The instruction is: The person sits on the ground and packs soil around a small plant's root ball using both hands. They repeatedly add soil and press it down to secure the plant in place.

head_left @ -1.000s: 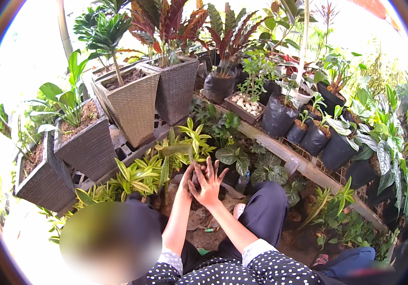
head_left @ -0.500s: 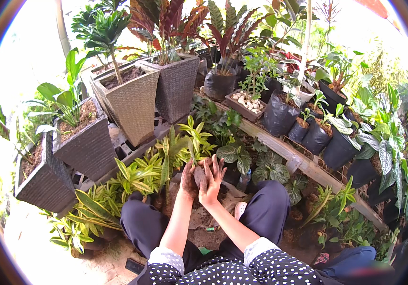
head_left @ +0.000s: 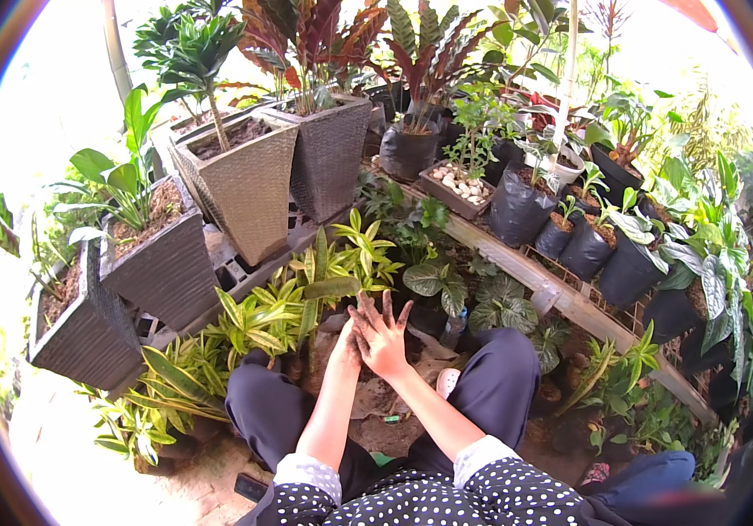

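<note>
My right hand (head_left: pixel 381 337) lies against my left hand (head_left: pixel 346 349) between my knees, and both are smeared with dark soil. The right fingers are stretched out and spread. Most of the left fingers are hidden behind the right hand. Whether anything sits between the palms cannot be seen. Below the hands lies loose brown soil (head_left: pixel 387 435) and a crumpled pale sheet (head_left: pixel 374 401). Just beyond the fingertips stand a snake plant leaf (head_left: pixel 332 287) and yellow-edged leafy plants (head_left: pixel 262 317).
Tall textured planters (head_left: pixel 238 188) stand at left on a block ledge. Black plant bags (head_left: pixel 516 209) line a rail (head_left: pixel 516 267) at right. A clear bottle (head_left: pixel 453 328) is by my right knee. A phone (head_left: pixel 251 486) lies lower left. Another person's blue-clad leg (head_left: pixel 652 473) shows lower right.
My right hand has shifted across the left and now covers more of it. The dark brown lump visible between the cupped palms before is out of sight now.
</note>
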A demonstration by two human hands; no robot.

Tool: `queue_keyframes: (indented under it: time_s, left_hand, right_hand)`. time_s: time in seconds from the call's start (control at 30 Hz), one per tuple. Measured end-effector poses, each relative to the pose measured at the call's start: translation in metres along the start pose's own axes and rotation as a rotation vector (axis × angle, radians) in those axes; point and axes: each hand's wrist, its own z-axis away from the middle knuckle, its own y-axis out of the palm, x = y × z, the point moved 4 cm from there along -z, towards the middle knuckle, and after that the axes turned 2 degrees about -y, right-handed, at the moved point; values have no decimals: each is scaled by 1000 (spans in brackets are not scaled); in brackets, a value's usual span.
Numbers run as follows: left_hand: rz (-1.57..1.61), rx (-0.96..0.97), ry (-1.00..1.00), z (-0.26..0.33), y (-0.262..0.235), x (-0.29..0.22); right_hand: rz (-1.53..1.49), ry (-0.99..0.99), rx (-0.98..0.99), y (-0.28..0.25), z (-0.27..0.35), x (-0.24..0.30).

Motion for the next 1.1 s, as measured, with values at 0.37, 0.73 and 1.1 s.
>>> queue_keyframes:
  time_s: [0.37,0.73,1.1]
  left_hand:
    - [380,442,-166,7,69,-18]
    - [101,21,-2,2,12,10]
    - [177,-38,-101,13,53,-5]
  right_hand:
    - [-130,251,-240,-26,-7,-2]
    - [-23,105,1,1,7,-9]
    - [-114,269,-275,-28,-6,3]
